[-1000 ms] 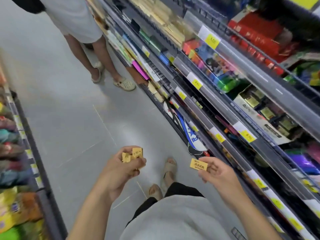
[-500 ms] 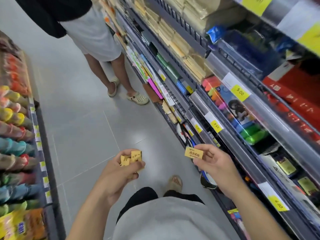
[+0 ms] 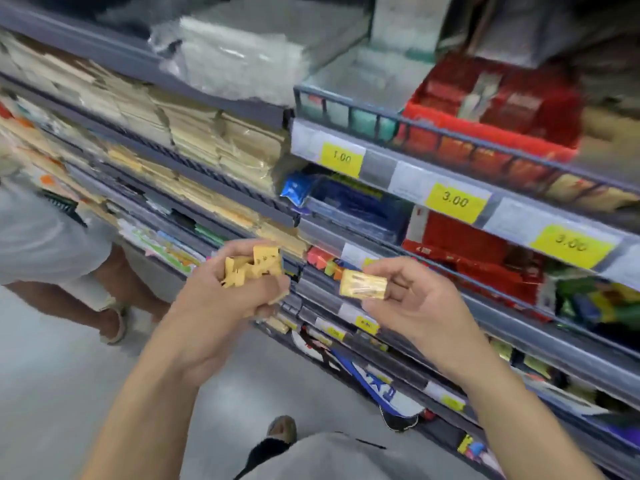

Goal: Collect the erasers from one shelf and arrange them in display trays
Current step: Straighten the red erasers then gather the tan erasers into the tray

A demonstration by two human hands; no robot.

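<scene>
Left hand [image 3: 221, 303] is clenched round a bunch of yellow erasers [image 3: 251, 266], a few poking out the top, so I keep that fist level or they spill. Right hand [image 3: 412, 303] pinches a single eraser [image 3: 363, 284] between thumb and fingertips, just apart from the bunch. I judge this as carry phase: no display tray identifiable in this blur, so I find one before committing. Shelf edge [image 3: 398, 320] sits just behind both hands, wire rail [image 3: 450, 133] juts out higher up. Open floor [image 3: 52, 393] to the left, but a bystander's legs [image 3: 114, 282] stand there.
</scene>
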